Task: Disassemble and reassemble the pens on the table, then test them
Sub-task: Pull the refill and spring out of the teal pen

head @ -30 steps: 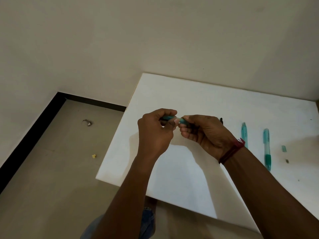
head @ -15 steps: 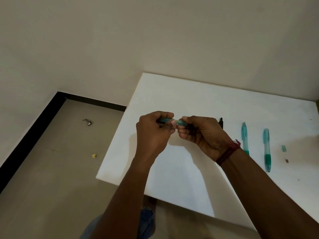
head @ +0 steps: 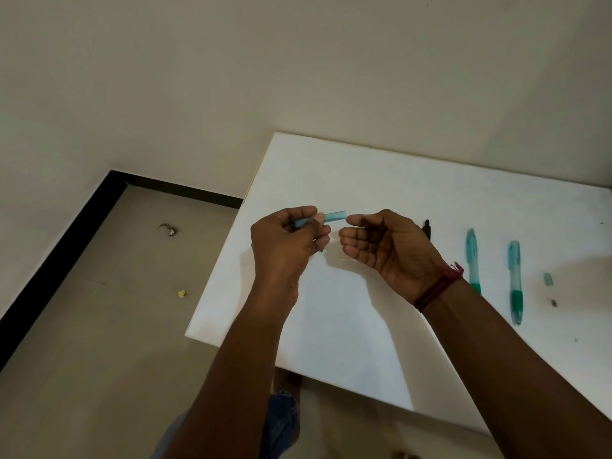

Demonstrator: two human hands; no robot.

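My left hand (head: 284, 246) pinches a short teal pen barrel (head: 335, 216) above the white table (head: 347, 170), its open end pointing right. A small teal bit shows just under that hand's fingers. My right hand (head: 384, 246) hovers just right of the barrel, palm up with fingers curled, its index tip close to the barrel's end. Whether it holds a pen part is hidden in shadow. Two whole teal pens (head: 472, 256) (head: 515, 279) lie side by side on the table to the right.
A black pen (head: 427, 226) lies partly behind my right hand. Two small loose parts (head: 548, 279) (head: 554, 303) sit near the table's right side. The table's left edge drops to a floor with bits of debris (head: 181, 293).
My hands, joined on the pen before, have pulled apart. The teal barrel stays in my left hand and my right hand has come off it to the right.
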